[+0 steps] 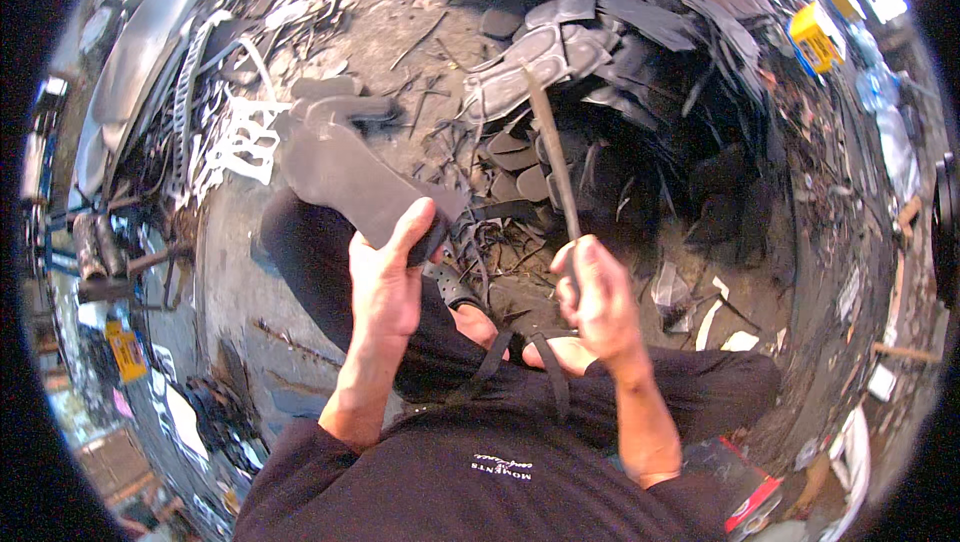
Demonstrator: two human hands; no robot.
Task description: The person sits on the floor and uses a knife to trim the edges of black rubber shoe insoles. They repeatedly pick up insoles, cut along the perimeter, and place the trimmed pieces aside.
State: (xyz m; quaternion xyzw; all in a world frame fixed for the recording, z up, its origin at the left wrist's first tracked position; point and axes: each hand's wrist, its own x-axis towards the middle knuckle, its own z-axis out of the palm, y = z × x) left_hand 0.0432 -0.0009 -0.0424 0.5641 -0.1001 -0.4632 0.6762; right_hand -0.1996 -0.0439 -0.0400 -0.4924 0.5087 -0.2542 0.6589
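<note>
In my left hand (386, 280) is a dark grey sole-shaped rubber sheet (345, 170), gripped at its narrower end with the thumb on top. It slants up and left over my bent knee. My right hand (600, 302) is wrapped round the handle of a long, narrow knife (553, 150). Its blade points up and slightly left, apart from the rubber sheet. More dark rubber pieces (345, 107) lie just beyond the held sheet. Grey moulded soles (535, 67) rest on the ground past the blade's tip.
Stacked dark rubber sheets (640, 52) and cut soles (515, 152) are heaped ahead and to the right. Scraps litter the ground. White netted offcuts (245, 142) lie at left, near a hammer (155, 257). A yellow box (817, 37) stands at far right.
</note>
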